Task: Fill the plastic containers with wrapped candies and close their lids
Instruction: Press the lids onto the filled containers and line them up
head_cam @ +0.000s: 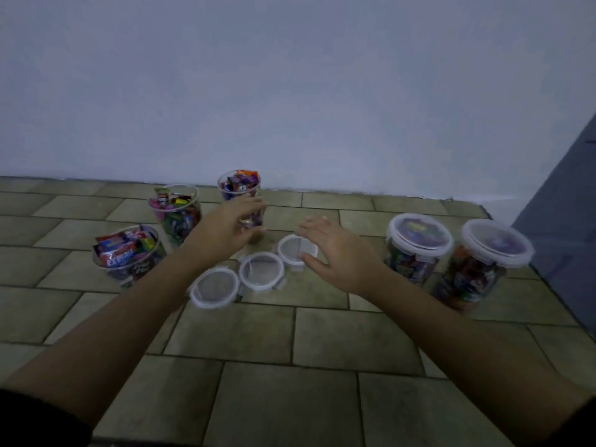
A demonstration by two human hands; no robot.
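Olive tile of the floor (290,398) lies nearest us at the bottom of the frame, with both forearms reaching up across it. Just above centre, three clear round lids lie flat in a diagonal row: the near lid (214,287), the middle lid (261,271) and the far lid (295,248).

Our right hand (338,256) hovers over the far lid with fingers spread and straight, holding nothing, its thumb crossing the rim. Up and to the left, our left hand (222,224) curls round the wall of the far open container (240,188), which stands upright and heaped with wrapped candies (245,180).

We judge that the far lid goes on this container. It lies just down-right of it, so our right hand is the nearer one.

Two more open containers (129,256) (175,211) stand at the left. Two lidded containers (417,250) (483,262) stand at the right. Beyond them all rises the pale wall (290,91).
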